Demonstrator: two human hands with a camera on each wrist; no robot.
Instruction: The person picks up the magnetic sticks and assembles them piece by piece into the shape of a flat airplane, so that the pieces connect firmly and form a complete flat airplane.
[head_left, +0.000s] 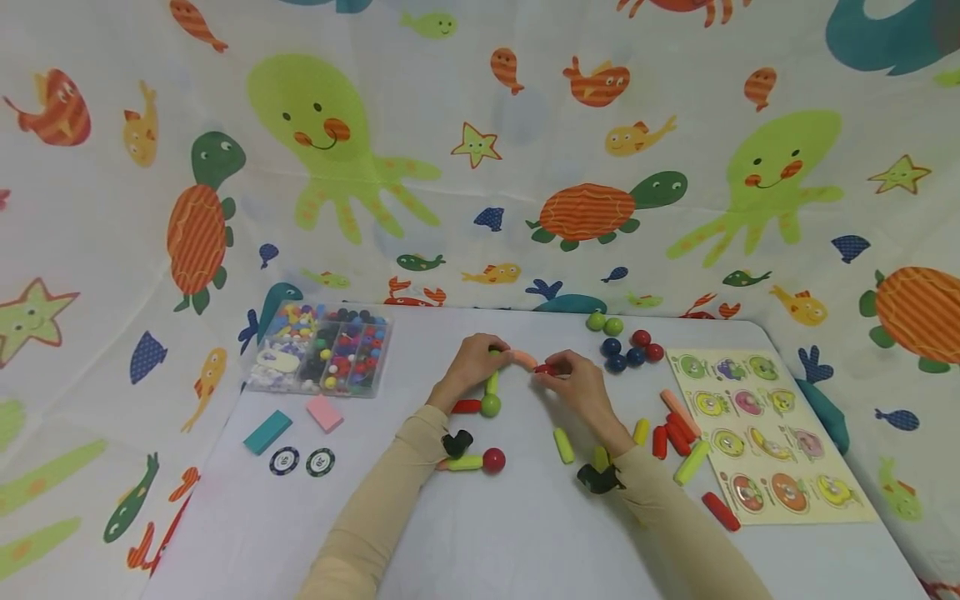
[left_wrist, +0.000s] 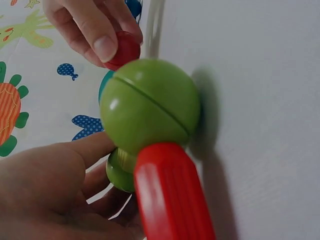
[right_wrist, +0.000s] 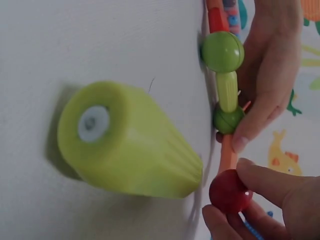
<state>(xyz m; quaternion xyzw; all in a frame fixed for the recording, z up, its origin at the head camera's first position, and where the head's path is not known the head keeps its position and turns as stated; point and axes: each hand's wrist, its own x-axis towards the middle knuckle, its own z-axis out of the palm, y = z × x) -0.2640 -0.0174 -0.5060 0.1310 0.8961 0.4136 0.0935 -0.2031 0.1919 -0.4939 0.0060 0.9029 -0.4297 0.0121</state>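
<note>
Between the hands runs a chain of balls and sticks. My left hand (head_left: 474, 367) grips a green ball (right_wrist: 228, 120) at the chain's bend, its thumb beside the orange stick (head_left: 523, 359). My right hand (head_left: 581, 387) pinches a red ball (right_wrist: 230, 191) at the far end of that stick. From the gripped ball a yellow-green stick (right_wrist: 227, 91) leads to a second green ball (left_wrist: 150, 106), which also carries a red stick (left_wrist: 170, 195). Closer to the left wrist lies another yellow-green stick (head_left: 467, 462) joined to a red ball (head_left: 493, 460).
Loose sticks (head_left: 678, 429) lie around the right forearm. Spare green, blue and red balls (head_left: 635, 357) sit at the back. A picture board (head_left: 708, 417) is at right. At left are a bead box (head_left: 381, 367), teal (head_left: 267, 432) and pink blocks (head_left: 325, 413) and two round chips (head_left: 320, 462).
</note>
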